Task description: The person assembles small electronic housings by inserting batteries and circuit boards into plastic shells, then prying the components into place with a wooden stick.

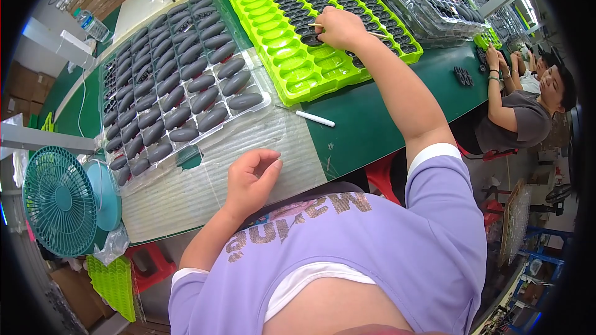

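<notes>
My right hand (341, 28) reaches over a bright green tray (298, 92) with oval pockets. Its fingers are closed on a thin pale stick (316, 25), which shows on both sides of the hand. Below the fingertips lies a black oval part (310, 40) in a pocket; whether they touch it I cannot tell. Other pockets hold more black parts, while the near-left ones are bare. My left hand (251, 181) hovers by the table's near edge, loosely curled, thumb and fingers apart, with nothing seen in it. Beyond it, a clear tray (257, 96) holds rows of dark grey oval shells (213, 118).
A white pen (315, 118) lies in front of the green tray. Stacked clear trays (428, 25) stand at the back right, near loose black parts (462, 75). A teal fan (60, 200) and a bottle (92, 25) are at left. A co-worker (528, 108) sits at right.
</notes>
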`<state>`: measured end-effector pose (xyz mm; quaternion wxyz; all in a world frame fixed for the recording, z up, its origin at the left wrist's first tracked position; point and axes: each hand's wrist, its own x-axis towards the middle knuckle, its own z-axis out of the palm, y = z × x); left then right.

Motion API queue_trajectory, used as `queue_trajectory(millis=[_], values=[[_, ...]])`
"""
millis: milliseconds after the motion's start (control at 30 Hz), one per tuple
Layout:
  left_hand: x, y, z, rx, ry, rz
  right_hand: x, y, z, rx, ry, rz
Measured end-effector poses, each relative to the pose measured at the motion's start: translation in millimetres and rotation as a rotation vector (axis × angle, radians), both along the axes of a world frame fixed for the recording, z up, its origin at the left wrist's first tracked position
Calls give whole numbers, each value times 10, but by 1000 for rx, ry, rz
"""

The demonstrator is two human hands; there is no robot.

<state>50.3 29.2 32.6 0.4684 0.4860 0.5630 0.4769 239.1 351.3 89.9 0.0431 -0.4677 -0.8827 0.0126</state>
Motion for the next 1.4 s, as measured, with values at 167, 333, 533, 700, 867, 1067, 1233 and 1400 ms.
queue_trajectory(millis=[167, 333, 533, 700, 867, 1067, 1233, 1400], values=[[-1, 20, -22, -12, -10, 18, 156, -223, 387, -32, 192, 35], [50, 40, -28, -30, 4, 2, 406, -822, 598, 163, 488, 299], [152, 30, 5, -58, -26, -12, 620, -1205, 726, 281, 558, 419], [164, 21, -33, -69, 19, -47, 705, -1323, 739, 236, 551, 416], [314, 144, 269, -107, -293, -72, 606, -1551, 576, -179, 487, 578], [432, 205, 444, -61, -370, -137, 531, -1740, 349, -455, 552, 578], [466, 144, 402, 34, -319, -132, 590, -1752, 294, -581, 692, 575], [498, 118, 410, 278, -183, -166, 625, -1787, 257, -512, 806, 628]])
